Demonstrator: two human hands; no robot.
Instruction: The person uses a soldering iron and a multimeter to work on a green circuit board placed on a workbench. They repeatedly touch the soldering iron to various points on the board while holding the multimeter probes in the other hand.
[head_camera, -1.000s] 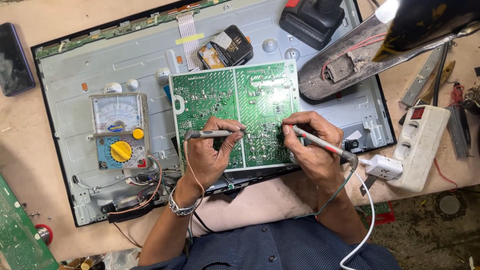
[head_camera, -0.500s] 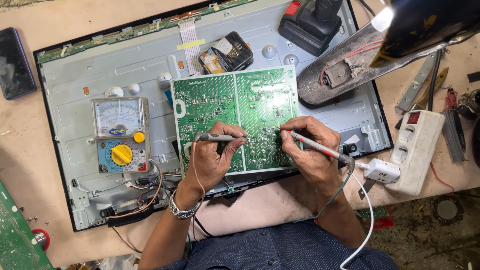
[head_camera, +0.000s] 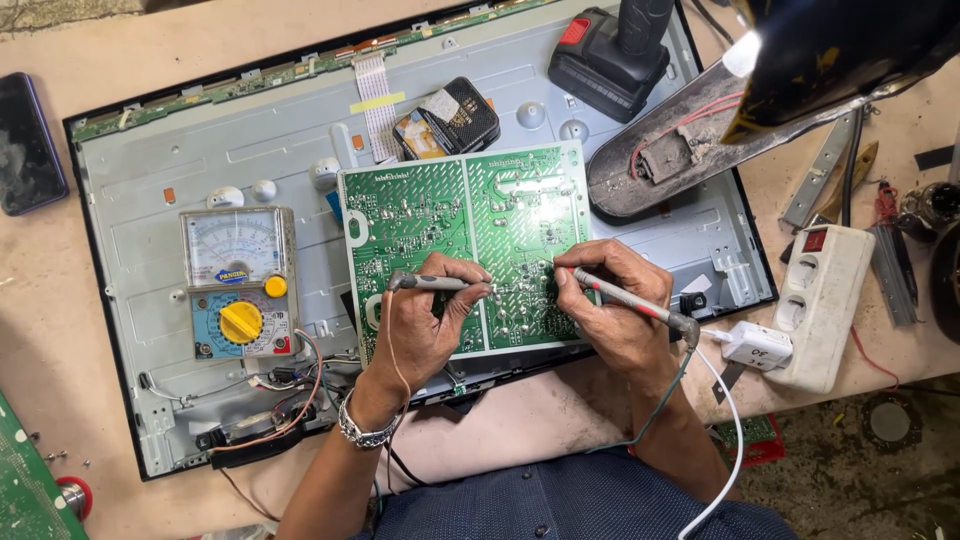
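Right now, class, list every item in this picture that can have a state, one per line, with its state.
Green circuit board: lying flat, solder side up.
Grey probe: held in left hand, tip on board.
Red-banded probe: held in right hand, tip on board.
Analogue meter with yellow dial: face up, leads attached.
Dark phone: screen dark.

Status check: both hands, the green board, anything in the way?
Left hand and right hand each pinch a probe, tips on the green circuit board. Board lies flat on panel back. Nothing in the way.
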